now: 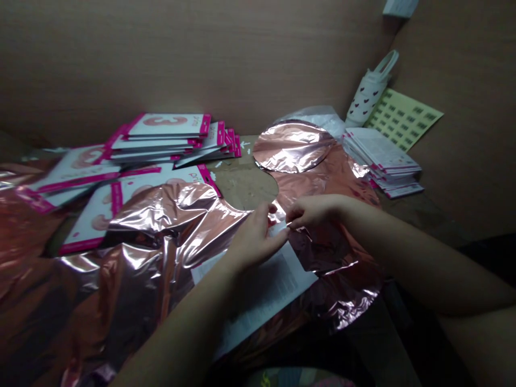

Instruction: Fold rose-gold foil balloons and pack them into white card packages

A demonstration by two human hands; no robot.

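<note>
A large rose-gold foil balloon [161, 226] lies flat and crinkled across the table in front of me. My left hand [258, 239] pinches a fold of the foil near the table's middle, fingers closed on it. My right hand [312, 210] pinches the same foil strip just to the right, fingertips nearly touching the left hand's. Under both hands lies a white printed sheet [262, 290]. Another rose-gold foil piece with a round lobe [292, 148] lies behind the hands.
Stacks of white and pink packaged balloon cards [169, 137] spread over the left and back. A pile of white printed cards [382, 161] sits at the right, beside a sheet of green labels [405, 118] and a small heart-patterned bag [368, 91]. Brown board walls surround the table.
</note>
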